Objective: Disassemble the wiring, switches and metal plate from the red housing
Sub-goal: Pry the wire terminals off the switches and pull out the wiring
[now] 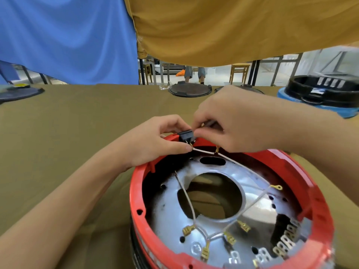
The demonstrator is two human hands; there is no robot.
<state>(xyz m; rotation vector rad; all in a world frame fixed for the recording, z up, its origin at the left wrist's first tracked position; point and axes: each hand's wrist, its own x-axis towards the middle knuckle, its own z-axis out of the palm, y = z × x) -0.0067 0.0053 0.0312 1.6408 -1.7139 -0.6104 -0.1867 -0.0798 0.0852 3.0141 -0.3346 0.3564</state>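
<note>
- Left hand (155,140) pinches the small black plastic rocker switch (186,135) between thumb and fingers, right at the far rim of the round red plastic housing (136,193). Firm, narrow grip on it.
- Right hand (229,123) comes in from the other side, fingertips pinched tight on something at the switch's terminals. Can't tell exactly what's between them, looks like a connector, but the fingers hide it.
- One thin white wire (204,151) runs from under the switch to a brass spade connector (217,150) just below the right hand, then on down into the housing.
- Inside the housing sits one shiny round metal plate (171,216) with a big hole in the middle and some small holes around it.
- More white wires (189,202) loop across the plate. I count about five loose brass spade connectors (188,230) near the close edge, plus one brass ring terminal (276,187) on the right.
- A row of silver terminal tabs (285,243) sits along the near-right inner wall; blurry, so no exact count.
- The housing stands on a table covered in olive-brown cloth (68,133).
- Far edge of the table: two dark round lids (189,90), another dark flat piece (19,94) at far left, and a blue tub with a black ring on top (320,94) at right.
- Behind hang a blue fabric sheet (68,39) and a mustard-yellow one (233,26). Under them you can see wooden stools (240,72) and somebody's legs (194,72).
</note>
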